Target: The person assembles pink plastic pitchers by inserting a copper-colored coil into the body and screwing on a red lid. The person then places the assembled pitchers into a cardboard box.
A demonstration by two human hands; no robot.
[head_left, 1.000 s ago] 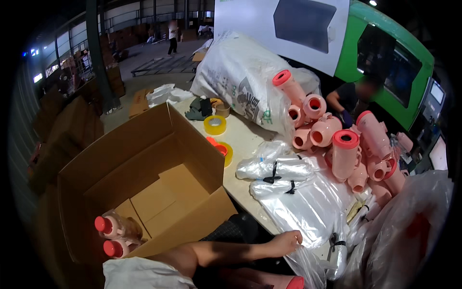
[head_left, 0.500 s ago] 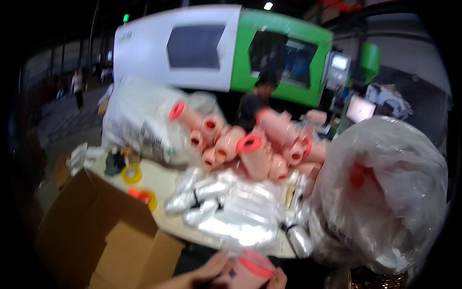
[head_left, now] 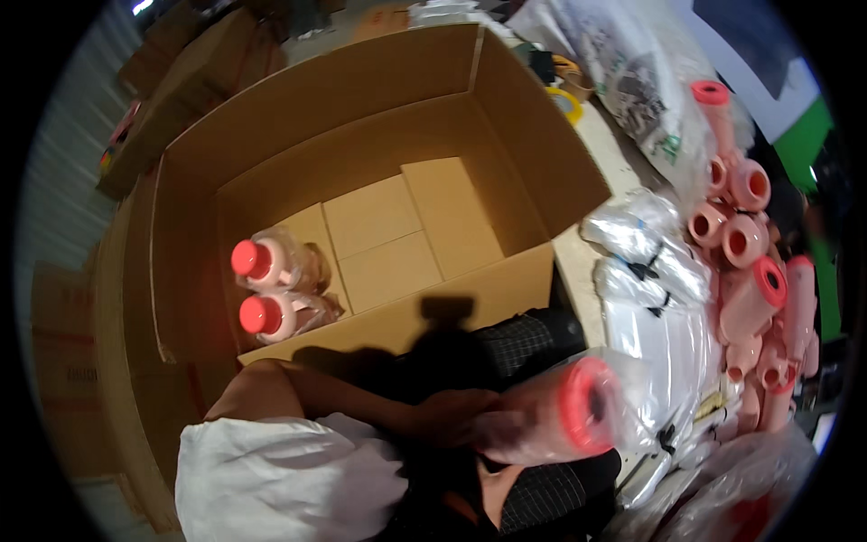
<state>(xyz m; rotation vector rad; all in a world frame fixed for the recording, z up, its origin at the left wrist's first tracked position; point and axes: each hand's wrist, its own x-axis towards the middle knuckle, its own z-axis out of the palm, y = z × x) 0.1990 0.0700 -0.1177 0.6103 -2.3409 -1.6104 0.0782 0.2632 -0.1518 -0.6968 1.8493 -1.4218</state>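
Observation:
A pink plastic bottle with a red ring round its open end lies tilted in front of me, inside a clear plastic bag. My left hand is closed around its left end, dim and slightly blurred. From below, my right hand meets the underside of the bottle and holds it; most of its fingers are hidden. To the left stands a large open cardboard box. Two bagged pink bottles with red caps, a farther one and a nearer one, sit upright in its near left corner.
On the table at right lie clear plastic bags in bundles. Beyond them is a pile of pink bottle bodies. A big plastic sack and yellow tape lie farther back. More cartons stand at far left.
My view has swung left, from the table and the green-and-white machine to the open box, whose inside now shows. The pink bottle stays in my hands, its ringed end pointing right.

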